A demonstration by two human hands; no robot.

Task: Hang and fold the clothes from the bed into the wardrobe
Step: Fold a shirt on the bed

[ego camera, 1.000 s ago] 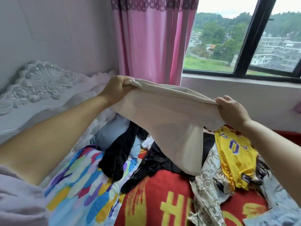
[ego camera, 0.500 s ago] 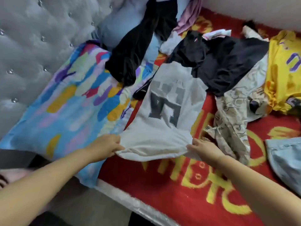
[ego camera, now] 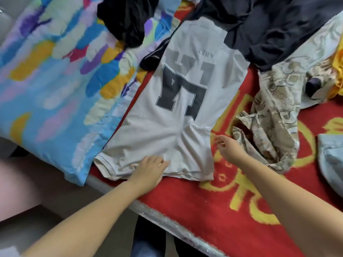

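A cream T-shirt (ego camera: 185,101) with a large dark printed figure lies spread flat on the red bed cover (ego camera: 213,206), its hem towards me. My left hand (ego camera: 150,168) rests flat on the shirt near the hem, fingers straight. My right hand (ego camera: 225,148) hovers at the shirt's right edge with its fingers loosely spread, gripping nothing that I can see. The shirt's far end is tucked under a heap of black clothes (ego camera: 269,28).
A bright multicoloured pillow (ego camera: 55,80) lies left of the shirt. A beige patterned garment (ego camera: 278,115) is crumpled to the right, with pale denim (ego camera: 332,160) beyond it and a yellow jersey (ego camera: 338,75) at the far right edge. The bed's edge (ego camera: 167,221) runs diagonally below my arms.
I lowered the shirt from mid-air onto the bed and let go of its hem. My left hand now lies flat on it, and my right hand has moved to its right edge.
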